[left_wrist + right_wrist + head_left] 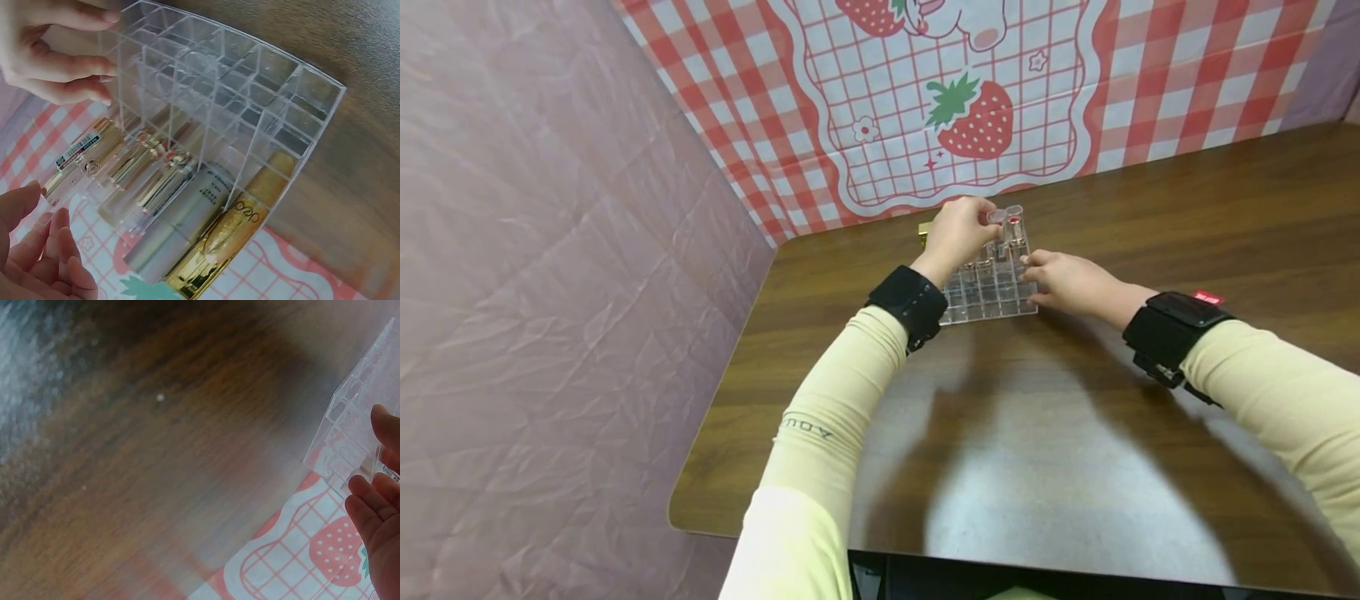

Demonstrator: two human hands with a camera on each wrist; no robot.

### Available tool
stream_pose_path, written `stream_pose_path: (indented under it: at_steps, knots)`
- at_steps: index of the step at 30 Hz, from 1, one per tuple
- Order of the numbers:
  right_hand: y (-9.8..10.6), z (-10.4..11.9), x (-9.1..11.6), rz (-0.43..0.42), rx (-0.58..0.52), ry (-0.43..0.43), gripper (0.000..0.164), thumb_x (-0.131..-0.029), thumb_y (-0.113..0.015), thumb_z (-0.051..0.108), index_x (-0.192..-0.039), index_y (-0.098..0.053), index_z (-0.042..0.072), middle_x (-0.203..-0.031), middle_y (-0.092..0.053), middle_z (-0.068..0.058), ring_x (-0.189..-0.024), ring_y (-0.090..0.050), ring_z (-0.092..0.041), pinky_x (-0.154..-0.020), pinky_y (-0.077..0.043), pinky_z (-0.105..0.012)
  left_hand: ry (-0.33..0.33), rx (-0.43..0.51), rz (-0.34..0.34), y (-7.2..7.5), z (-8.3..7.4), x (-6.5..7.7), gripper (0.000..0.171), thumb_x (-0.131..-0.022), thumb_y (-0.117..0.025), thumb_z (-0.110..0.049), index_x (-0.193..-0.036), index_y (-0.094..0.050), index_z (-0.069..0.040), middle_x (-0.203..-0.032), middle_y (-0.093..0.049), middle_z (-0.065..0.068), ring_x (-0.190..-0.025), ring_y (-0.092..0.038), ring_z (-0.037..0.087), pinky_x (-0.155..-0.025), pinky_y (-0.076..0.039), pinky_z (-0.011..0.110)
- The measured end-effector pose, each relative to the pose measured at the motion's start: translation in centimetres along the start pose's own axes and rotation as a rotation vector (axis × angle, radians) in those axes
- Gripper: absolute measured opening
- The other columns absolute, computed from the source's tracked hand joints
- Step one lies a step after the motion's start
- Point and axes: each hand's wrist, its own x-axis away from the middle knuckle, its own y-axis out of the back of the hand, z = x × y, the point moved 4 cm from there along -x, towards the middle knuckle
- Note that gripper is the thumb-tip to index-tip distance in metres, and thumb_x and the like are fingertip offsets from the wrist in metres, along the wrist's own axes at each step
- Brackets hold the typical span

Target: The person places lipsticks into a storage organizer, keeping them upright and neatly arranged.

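A clear plastic lipstick organizer [988, 293] with a grid of compartments stands at the back of the table. Several lipsticks fill its back row, among them a gold one [240, 228] and a silver-grey tube [181, 225]. My left hand [958, 235] is at the end of that row, its thumb and fingertips at the clear top of a lipstick with a barcode sticker [80, 152]. Beside the organizer, my right hand [1067, 282] rests its fingertips [100, 65] and thumb against the right side wall, gripping no lipstick.
Behind the organizer hangs a red checked cloth [760, 108] with strawberries. The brown wooden table [1037, 467] spreads toward the front and right. Pinkish fabric [550, 292] covers the left side, beyond the table edge.
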Motion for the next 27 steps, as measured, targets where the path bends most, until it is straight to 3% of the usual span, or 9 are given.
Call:
stream_pose_path:
  at_steps: [12, 16, 27]
  knots:
    - [0.1, 0.2, 0.1, -0.009, 0.003, 0.014, 0.029, -0.075, -0.074, 0.01, -0.098, -0.066, -0.005, -0.11, -0.054, -0.024, -0.096, -0.058, -0.036, -0.08, -0.049, -0.045, -0.079, -0.12, -0.121, -1.1, 0.2, -0.2, 0.032, -0.087, -0.062, -0.03, -0.116, -0.059, -0.017, -0.088, -0.065, -0.003, -0.077, -0.058, 0.01, -0.067, -0.044, 0.023]
    - [0.0, 0.3, 0.3, -0.02, -0.004, 0.026, 0.029, -0.075, -0.074, 0.01, -0.098, -0.066, -0.005, -0.11, -0.054, -0.024, -0.095, -0.059, -0.036, -0.079, -0.049, -0.045, -0.103, -0.174, -0.126, -1.6, 0.2, 0.0, 0.032, -0.086, -0.063, -0.031, -0.115, -0.06, -0.018, -0.088, -0.066, -0.003, -0.08, -0.057, 0.012, -0.068, -0.044, 0.024]
    - [0.2, 0.3, 0.4, -0.021, -0.005, 0.023, 0.028, -0.075, -0.074, 0.01, -0.098, -0.066, -0.004, -0.111, -0.054, -0.024, -0.091, -0.06, -0.035, -0.077, -0.05, -0.044, -0.072, -0.259, -0.115, -2.0, -0.1, -0.2, 0.032, -0.087, -0.062, -0.034, -0.116, -0.059, -0.02, -0.104, -0.065, -0.006, -0.09, -0.054, 0.014, -0.076, -0.042, 0.024]
